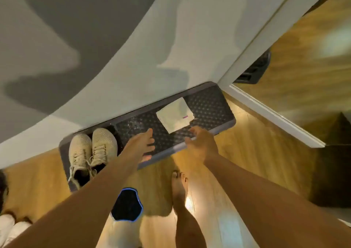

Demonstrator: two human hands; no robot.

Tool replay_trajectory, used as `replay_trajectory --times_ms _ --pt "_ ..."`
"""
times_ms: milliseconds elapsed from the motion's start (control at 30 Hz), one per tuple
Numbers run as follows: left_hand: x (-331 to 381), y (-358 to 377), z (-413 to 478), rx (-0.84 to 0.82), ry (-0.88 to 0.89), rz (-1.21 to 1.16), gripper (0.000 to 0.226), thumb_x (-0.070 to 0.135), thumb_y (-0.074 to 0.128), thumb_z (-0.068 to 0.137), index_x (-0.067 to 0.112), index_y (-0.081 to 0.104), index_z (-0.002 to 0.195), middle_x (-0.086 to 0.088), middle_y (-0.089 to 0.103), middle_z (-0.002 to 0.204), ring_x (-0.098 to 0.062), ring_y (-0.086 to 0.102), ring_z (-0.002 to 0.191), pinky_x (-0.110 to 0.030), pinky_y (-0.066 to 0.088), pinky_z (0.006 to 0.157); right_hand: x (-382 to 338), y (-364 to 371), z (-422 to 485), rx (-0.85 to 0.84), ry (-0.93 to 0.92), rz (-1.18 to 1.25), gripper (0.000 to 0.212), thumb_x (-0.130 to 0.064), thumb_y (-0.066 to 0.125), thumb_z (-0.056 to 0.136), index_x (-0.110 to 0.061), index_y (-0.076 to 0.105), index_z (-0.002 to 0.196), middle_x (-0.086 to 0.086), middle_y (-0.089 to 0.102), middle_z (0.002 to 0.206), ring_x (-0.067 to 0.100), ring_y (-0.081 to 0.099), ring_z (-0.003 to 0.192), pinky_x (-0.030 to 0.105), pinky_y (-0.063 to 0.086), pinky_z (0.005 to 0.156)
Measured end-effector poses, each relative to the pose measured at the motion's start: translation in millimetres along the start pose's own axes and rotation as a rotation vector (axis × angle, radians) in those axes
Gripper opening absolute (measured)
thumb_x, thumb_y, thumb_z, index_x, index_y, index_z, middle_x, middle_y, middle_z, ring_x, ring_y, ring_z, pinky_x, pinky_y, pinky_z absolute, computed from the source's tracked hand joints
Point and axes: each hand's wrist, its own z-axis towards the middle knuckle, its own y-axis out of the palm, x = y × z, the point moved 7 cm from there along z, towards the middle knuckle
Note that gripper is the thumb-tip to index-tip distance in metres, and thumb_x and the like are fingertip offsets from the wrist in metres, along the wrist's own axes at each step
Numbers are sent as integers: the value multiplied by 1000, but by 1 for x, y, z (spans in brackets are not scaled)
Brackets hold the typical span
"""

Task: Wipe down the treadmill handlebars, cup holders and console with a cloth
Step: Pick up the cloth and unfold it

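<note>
On the wood floor by the pale wall, a black tray (212, 103) holds the folded white cloth (174, 114) right of frame centre; it looks light and limp, so pinch its near edge, your left grip (141, 147) and right grip (201, 145) both open, empty.

Glossy wood floor (247, 152), textured rubber mat (209, 105)

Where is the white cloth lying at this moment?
In the head view, the white cloth lies on the right part of the dark tray, just beyond the right hand.
</note>
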Motion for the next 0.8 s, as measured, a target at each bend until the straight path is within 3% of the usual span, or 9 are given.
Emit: replay_trajectory --times_ms 133,233,267,367,433,600,733,800 --pt "-12 34 124 23 -69 -24 40 36 51 101 11 52 132 -5 58 132 -22 59 115 -40 49 97 53 38 116 -41 133 58 30 -23 57 91 -16 57 121 2 63 111 23 58 106 29 41 83" --pt "-34 55 196 31 -131 -51 39 30 53 101 10 50 135 -4 56 127 -22 57 117 -40 50 98 90 71 179 -73 169 42 7 -26 56 90 -23 55 97 -7 54 84 20 52 90 27 35 73" --pt "-42 61 221 48 -144 -54 39 29 54 101 11 50 135 -4 55 124 -22 56 118 -40 50 98 103 81 197 -61 181 54 11 -26 56 90 -23 55 100 -8 53 83 19 51 87 27 34 71" --pt "-55 65 277 112 -155 -57 28 29 60 97 19 54 123 -2 56 120 -18 57 112 -36 54 85 123 100 236 -1 185 189 47 -27 59 91 -20 45 135 -6 52 103 16 53 86 26 39 64" --pt "-59 65 305 134 -148 -87 21 28 61 97 21 57 116 -1 61 116 -18 60 108 -33 53 78 121 112 253 10 145 200 51 -30 62 91 -19 43 136 -3 52 110 18 55 91 24 40 65" --pt "-58 76 344 150 -142 -124 35 29 68 90 22 59 124 -2 66 113 -18 65 102 -29 55 68 120 140 276 90 99 93 39 -38 70 83 -20 51 112 6 46 122 26 56 102 33 47 86" --pt "-56 94 335 115 -140 -175 33 21 70 88 17 61 120 -6 69 110 -18 69 95 -29 59 70 114 151 275 -51 169 187 22 -16 67 82 -21 50 96 -4 53 97 19 53 89 22 41 63" --pt "-62 94 313 108 -141 -197 26 19 69 87 17 64 112 -6 70 109 -17 69 91 -27 57 71 119 148 259 -51 232 329 18 -19 67 78 -21 51 86 -7 53 82 17 54 82 25 43 64"
